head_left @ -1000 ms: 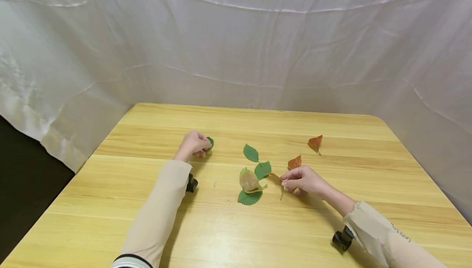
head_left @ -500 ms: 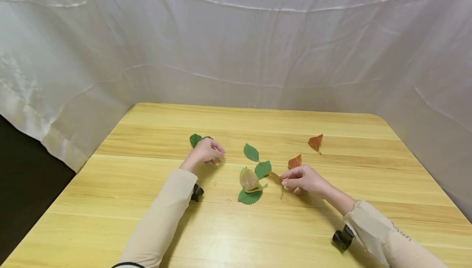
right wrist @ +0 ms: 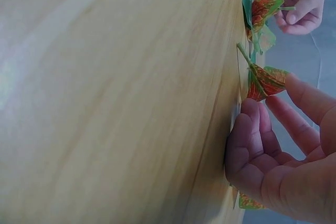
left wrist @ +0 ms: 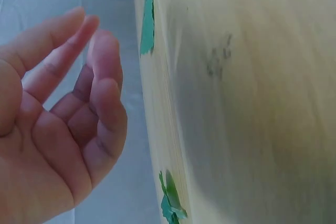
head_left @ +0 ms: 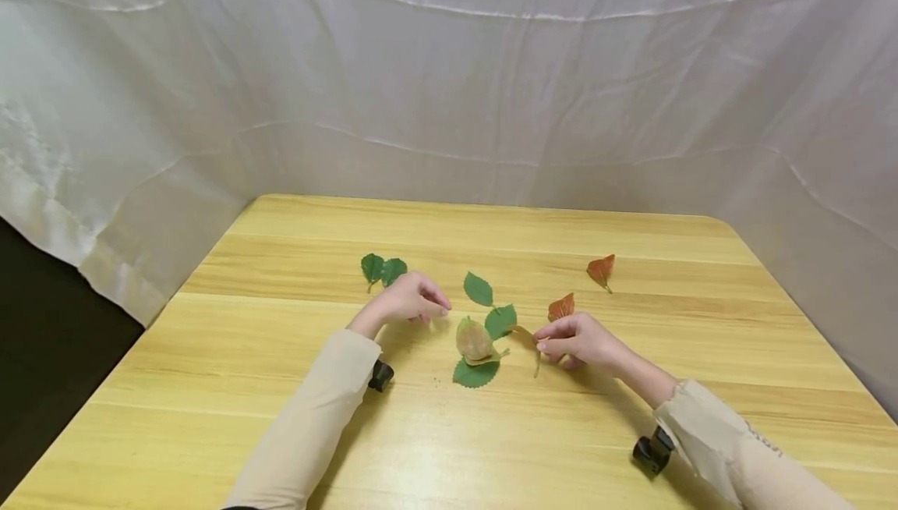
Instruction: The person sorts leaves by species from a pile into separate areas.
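Observation:
My left hand (head_left: pixel 407 299) hovers over the table just left of the middle leaves. Its fingers are loosely bent with nothing between them, as the left wrist view also shows. My right hand (head_left: pixel 578 342) pinches a red-and-green leaf (right wrist: pixel 268 83) between thumb and fingertips; its thin stem points away from the fingers. Between the hands lies a curled pale leaf (head_left: pixel 474 341), partly over a green leaf (head_left: pixel 477 374). Two more green leaves, an upper one (head_left: pixel 479 289) and a lower one (head_left: pixel 500 322), lie just behind it.
Behind my left hand, two dark green leaves (head_left: pixel 372 267) lie side by side. One red leaf (head_left: pixel 561 307) is right behind my right hand, another red leaf (head_left: pixel 600 270) farther back. The wooden table (head_left: pixel 449 448) ends at a pale curtain (head_left: pixel 449 104).
My left hand has let go of a dark green leaf at the back left and moved right and nearer, uncovering the two leaves there. My right hand stays in place with its leaf.

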Demonstrator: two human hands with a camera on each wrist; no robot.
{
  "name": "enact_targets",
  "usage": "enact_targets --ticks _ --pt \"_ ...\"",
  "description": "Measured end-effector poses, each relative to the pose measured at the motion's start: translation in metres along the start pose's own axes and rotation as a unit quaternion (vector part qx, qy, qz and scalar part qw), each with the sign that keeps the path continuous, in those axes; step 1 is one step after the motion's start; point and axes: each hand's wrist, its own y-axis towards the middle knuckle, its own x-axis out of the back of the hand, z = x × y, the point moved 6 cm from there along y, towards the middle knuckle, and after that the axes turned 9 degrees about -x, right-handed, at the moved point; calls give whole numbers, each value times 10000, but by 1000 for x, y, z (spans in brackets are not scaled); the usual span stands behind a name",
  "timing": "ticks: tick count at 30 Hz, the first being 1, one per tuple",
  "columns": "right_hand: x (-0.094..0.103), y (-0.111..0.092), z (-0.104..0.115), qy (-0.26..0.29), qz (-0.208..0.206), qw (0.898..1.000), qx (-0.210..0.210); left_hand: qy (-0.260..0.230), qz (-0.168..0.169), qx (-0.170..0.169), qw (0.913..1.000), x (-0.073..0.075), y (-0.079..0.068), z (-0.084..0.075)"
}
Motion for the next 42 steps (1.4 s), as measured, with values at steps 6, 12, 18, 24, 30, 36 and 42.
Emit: enact_targets --ticks 6,12,18,24,30,36,42 --pt "1 0 0 43 19 10000 -33 57 366 -315 9988 -10 0 -6" --pt "2 0 -2 176 38 9998 -85 109 602 -283 9977 -17 2 -4" --pt "2 0 -3 233 52 9997 -88 175 673 -155 9975 -23 5 -3" --pt "3 0 -2 211 0 9998 -64 340 750 -102 9966 -28 7 -6" --pt "2 3 0 132 -62 9999 25 405 878 -57 9953 -32 8 -6" --pt "-1 6 1 -28 -61 9998 177 337 1002 23 9944 -36 9 -5" --pt "-4 8 2 -88 -87 9997 211 337 994 86 9944 -36 9 -5"
